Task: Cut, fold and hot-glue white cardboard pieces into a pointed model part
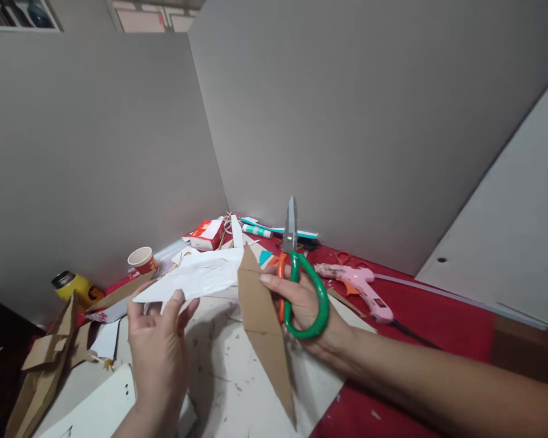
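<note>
My left hand (159,340) pinches a white, pointed sheet of paper (201,272) between thumb and fingers, its tip toward the left. In my right hand (304,298) is a long brown cardboard piece (259,301), gripped under the thumb, with one pointed end hanging down to the front. The same hand carries a pair of scissors (291,226) with one green and one orange handle loop, blades pointing up and shut together. The paper's right end meets or overlaps the cardboard's upper edge; whether they are joined I cannot tell.
A pink glue gun (363,283) lies on the red cloth (447,322) at right. Behind stand a paper cup (142,260), a yellow bottle (80,289) and a red box (206,235). Folded cardboard (45,371) and a white phone (95,404) lie at left. Grey panels (347,121) enclose the table.
</note>
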`<state>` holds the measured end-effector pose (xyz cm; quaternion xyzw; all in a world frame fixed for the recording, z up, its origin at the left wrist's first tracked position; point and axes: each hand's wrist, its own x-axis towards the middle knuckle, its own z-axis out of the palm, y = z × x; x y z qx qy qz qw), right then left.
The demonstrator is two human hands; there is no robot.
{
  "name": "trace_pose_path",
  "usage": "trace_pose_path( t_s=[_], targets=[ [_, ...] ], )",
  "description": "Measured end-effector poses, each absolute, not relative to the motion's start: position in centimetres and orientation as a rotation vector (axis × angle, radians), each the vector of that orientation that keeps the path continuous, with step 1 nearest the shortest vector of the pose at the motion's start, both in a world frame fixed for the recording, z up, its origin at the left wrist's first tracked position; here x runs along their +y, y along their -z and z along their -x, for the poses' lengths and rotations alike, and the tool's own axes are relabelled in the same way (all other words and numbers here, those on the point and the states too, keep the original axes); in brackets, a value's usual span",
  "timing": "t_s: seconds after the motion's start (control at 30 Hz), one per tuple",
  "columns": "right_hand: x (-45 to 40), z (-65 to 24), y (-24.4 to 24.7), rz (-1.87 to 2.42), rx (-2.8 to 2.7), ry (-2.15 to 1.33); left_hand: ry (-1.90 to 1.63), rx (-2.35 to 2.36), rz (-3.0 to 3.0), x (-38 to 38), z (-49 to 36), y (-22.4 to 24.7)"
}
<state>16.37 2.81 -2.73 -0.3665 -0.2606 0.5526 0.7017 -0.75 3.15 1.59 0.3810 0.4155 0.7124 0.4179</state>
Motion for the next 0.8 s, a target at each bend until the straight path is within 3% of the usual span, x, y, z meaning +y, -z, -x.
trace_pose_path(
  t_s=[0.4,0.57,0.73,0.8],
  targets=[
    [3.2,-16.6,2.8,0.74,-0.594,-1.255,-1.86,1.144,-0.971,1.1,-0.4,-1.6],
    [3.3,-17.1,2.3,0.687,-0.606,-1.245,-1.572,1.189,-1.021,0.4,-0.2,-1.2],
    [3.8,-19.2,0.7,0.747,-0.748,-1.179,-1.157,1.002,-1.158,2.2,2.8,-3.9],
    [3.5,-19.4,0.6,0.793,-0.841,-1.15,-1.172,0.997,-1.147,2.9,3.5,-4.7]
  ],
)
